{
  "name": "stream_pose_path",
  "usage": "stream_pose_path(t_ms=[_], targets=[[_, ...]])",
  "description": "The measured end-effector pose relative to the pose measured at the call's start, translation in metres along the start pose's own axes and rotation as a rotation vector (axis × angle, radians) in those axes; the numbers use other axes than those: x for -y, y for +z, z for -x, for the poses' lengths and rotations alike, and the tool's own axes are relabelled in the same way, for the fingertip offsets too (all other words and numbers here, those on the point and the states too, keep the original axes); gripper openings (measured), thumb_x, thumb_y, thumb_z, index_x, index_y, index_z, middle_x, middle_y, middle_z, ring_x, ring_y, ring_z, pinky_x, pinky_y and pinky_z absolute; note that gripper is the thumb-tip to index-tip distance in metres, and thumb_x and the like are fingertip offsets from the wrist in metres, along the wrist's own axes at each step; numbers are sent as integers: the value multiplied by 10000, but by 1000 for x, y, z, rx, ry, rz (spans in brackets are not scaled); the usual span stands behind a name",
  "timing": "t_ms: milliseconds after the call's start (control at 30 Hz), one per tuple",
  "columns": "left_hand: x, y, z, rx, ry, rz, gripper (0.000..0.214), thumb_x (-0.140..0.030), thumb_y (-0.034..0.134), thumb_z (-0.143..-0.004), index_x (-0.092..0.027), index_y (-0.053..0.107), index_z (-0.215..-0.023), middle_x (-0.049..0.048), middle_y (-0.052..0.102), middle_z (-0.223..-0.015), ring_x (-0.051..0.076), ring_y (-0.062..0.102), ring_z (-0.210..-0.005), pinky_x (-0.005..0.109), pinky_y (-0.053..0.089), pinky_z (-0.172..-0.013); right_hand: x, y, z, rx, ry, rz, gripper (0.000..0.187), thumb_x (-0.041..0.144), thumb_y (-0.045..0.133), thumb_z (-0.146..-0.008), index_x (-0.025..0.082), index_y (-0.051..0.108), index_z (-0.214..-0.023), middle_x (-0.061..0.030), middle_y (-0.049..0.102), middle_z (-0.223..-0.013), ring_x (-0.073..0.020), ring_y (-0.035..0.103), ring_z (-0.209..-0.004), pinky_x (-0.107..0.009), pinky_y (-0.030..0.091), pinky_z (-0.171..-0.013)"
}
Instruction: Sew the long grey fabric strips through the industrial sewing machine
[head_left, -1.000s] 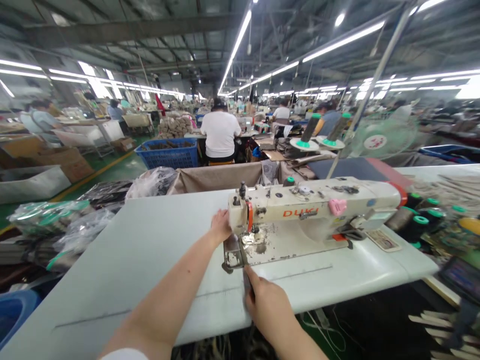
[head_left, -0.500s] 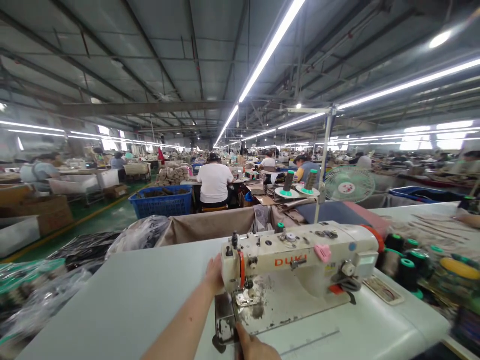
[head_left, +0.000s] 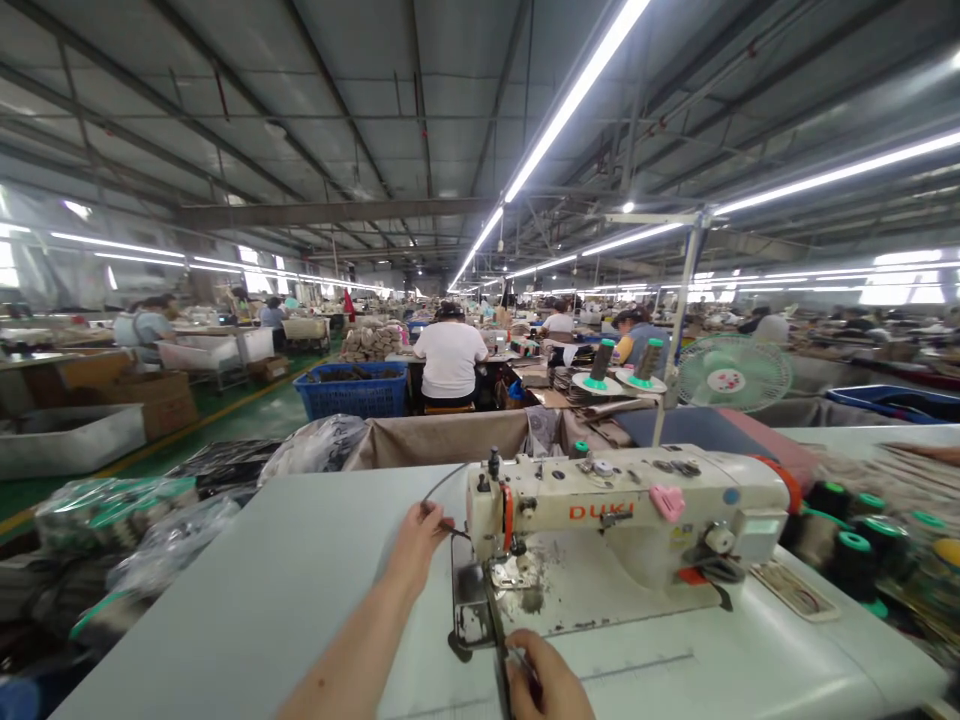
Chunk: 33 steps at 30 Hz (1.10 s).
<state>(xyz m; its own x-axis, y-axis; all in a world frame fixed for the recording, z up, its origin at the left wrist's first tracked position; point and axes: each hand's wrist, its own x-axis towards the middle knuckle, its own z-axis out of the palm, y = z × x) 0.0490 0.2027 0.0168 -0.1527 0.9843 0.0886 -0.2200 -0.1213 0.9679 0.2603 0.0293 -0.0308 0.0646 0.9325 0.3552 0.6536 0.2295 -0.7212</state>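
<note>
A white sewing machine (head_left: 600, 520) with orange lettering stands on the pale table. To the left of its needle end, my left hand (head_left: 415, 543) is closed, fingertips pinching a thin dark strip (head_left: 442, 484) that curves up behind the machine head. Below the presser foot (head_left: 510, 573), a dark fabric strip (head_left: 498, 640) runs toward me over the front of the machine bed. My right hand (head_left: 551, 680) is closed at this strip, thumb and forefinger together. Something dark with a greyish edge shows between those fingers; its exact shape is unclear.
Spools of dark thread (head_left: 855, 555) stand at the right of the table (head_left: 300, 580). A green fan (head_left: 735, 375) and thread cones (head_left: 600, 365) are behind the machine. Plastic-wrapped bundles (head_left: 112, 510) lie at left. A person in a white shirt (head_left: 450, 360) sits ahead, near a blue basket (head_left: 352, 390).
My left hand has come out from behind the machine head toward the left, and the thin dark strip now shows in it. My right hand's fingers have closed at the front strip. The view has shifted left.
</note>
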Motion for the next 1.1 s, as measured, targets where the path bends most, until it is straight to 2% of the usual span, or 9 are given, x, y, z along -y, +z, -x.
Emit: stream_pose_path(t_ms=[67, 133, 267, 400, 533, 633, 733, 933, 1100], targets=[[-9, -7, 26, 21, -57, 248, 452, -554, 809, -782, -184, 610, -951, 2, 627, -803, 187, 693, -772, 372, 584, -854, 9, -6, 0, -4, 12, -39, 306, 327, 515, -920, 245, 748, -1101, -88, 836, -986, -273, 801, -885, -328, 624, -815], [-17, -15, 55, 15, -72, 286, 580, -637, 809, -770, -155, 647, -1049, 0, 628, -779, 171, 674, -723, 365, 590, -822, 20, -12, -1, 15, 37, -21, 322, 317, 499, -909, 221, 745, -1092, -104, 821, -977, -282, 790, -877, -366, 624, -838], [-25, -31, 110, 16, -78, 146, 664, -706, 727, -828, -143, 658, -1174, -27, 611, -754, 127, 617, -628, 351, 597, -793, 39, -18, -4, 55, 15, 18, 314, 310, 530, -894, 190, 735, -1099, -114, 758, -936, -292, 749, -847, -422, 623, -822], [-29, -43, 151, 30, -60, -51, 649, -695, 650, -892, -152, 652, -1247, 0, 670, -754, 173, 678, -715, 374, 606, -842, 46, -13, -1, 55, -35, -6, 348, 283, 551, -894, 130, 711, -1162, -164, 689, -1018, -300, 710, -882, -472, 624, -859], [-33, -50, 177, 17, -72, -190, 631, -652, 576, -953, -155, 612, -1340, 20, 720, -796, 209, 736, -827, 377, 597, -899, 53, -9, 3, 105, -62, -25, 321, 326, 554, -948, 130, 703, -1153, -208, 654, -1109, -352, 673, -1055, -552, 575, -991], [-33, -58, 193, 20, -81, -244, 624, -641, 531, -981, -163, 596, -1375, 4, 695, -786, 191, 726, -726, 346, 595, -814, 64, -14, 5, 137, -100, -50, 271, 340, 534, -985, 163, 710, -1089, -200, 665, -1121, -347, 664, -1088, -542, 562, -1019], [-32, -69, 209, 25, -114, -246, 659, -645, 517, -988, -159, 553, -1431, -1, 679, -793, 175, 703, -647, 342, 597, -768, 76, -20, 5, 237, -114, -106, 296, 375, 532, -1002, 175, 714, -1122, -175, 708, -1087, -321, 688, -1018, -490, 585, -960], [-39, -89, 239, 23, -184, -271, 629, -613, 518, -997, -168, 557, -1440, -29, 639, -725, 166, 701, -569, 334, 618, -709, 91, -17, 10, 474, 36, -242, 386, 495, 548, -985, 217, 723, -1188, -103, 800, -1055, -289, 730, -947, -401, 582, -859], [-52, -95, 257, 63, -266, -267, 649, -602, 538, -986, -181, 512, -1479, -58, 590, -702, 181, 720, -528, 301, 608, -593, 106, -10, 11, 614, 40, -253, 367, 547, 491, -1001, 233, 661, -911, -10, 703, -806, -220, 648, -771, -310, 487, -681]])
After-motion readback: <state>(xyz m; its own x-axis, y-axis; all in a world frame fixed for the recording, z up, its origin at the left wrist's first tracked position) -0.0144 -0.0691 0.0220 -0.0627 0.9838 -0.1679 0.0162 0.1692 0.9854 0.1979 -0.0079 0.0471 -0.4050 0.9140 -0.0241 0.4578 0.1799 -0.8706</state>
